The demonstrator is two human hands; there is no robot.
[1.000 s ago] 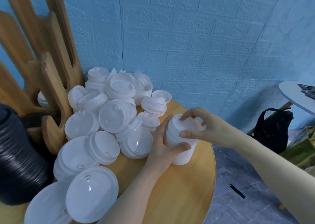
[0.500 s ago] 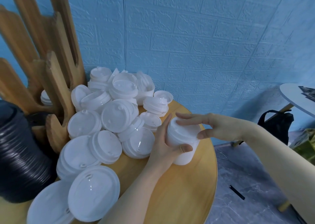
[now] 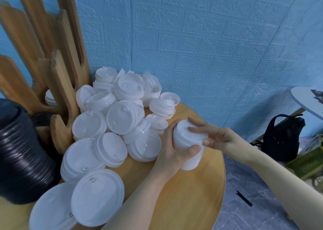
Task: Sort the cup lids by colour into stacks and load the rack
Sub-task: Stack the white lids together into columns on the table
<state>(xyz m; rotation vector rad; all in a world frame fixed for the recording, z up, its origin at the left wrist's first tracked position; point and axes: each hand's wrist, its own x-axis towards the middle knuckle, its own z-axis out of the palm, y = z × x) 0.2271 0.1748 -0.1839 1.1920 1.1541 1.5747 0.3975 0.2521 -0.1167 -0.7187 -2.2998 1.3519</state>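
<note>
Stack of white lids (image 3: 189, 147) upright on counter (image 3: 188, 194), right of loose lid pile (image 3: 113, 124). Left hand (image 3: 172, 149) fingers wrapped around stack's side. Right hand (image 3: 215, 138) fingers extended, flat on stack's top.

two bare forearms in view, no sleeves reaching the visible length of either. left hand (image 3: 172, 148) bare: no glove, ring, watch or band showing. right hand (image 3: 215, 136) likewise bare at the wrist and fingers. fingernails short, unpainted as far as can be seen. no markings visible on either arm. upper arms and clothing lie outside the view.
</note>
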